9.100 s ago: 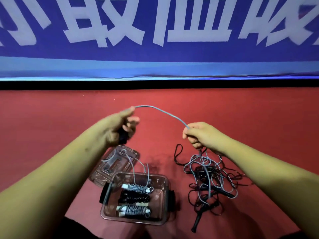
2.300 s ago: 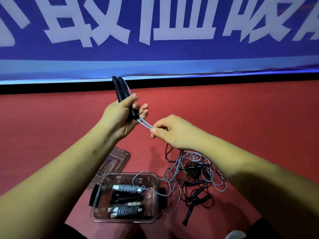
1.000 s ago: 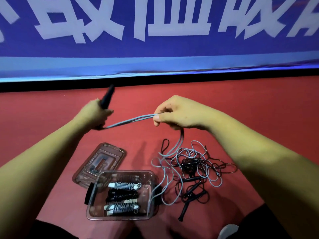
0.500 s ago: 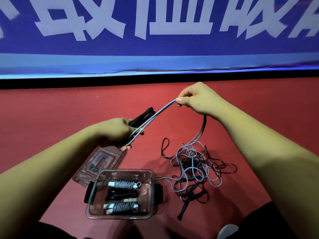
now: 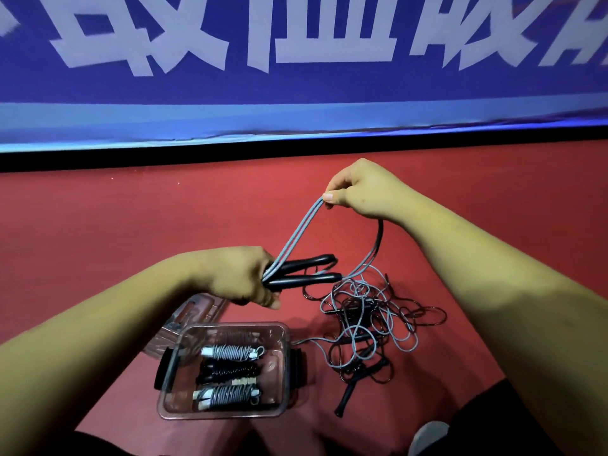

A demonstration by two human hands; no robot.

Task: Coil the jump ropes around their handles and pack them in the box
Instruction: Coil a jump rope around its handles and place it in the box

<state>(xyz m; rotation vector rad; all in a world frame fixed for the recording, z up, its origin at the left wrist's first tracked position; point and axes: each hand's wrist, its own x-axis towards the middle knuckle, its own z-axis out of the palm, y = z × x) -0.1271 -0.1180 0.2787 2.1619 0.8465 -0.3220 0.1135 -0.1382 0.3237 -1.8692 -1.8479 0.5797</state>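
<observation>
Clamping paired black handles (image 5: 309, 278) in left grip (image 5: 237, 278); pinching doubled grey rope (image 5: 296, 235) in right grip (image 5: 362, 189), held high to keep it taut for winding. Beside clear box (image 5: 230, 325) holding three coiled ropes (image 5: 230, 352), on red floor (image 5: 131, 225): loose tangle (image 5: 368, 317).

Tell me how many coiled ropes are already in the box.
3 in the clear box: the far grey bundle, the black bundle in the middle, the near grey bundle. More could hide beneath them.
</observation>
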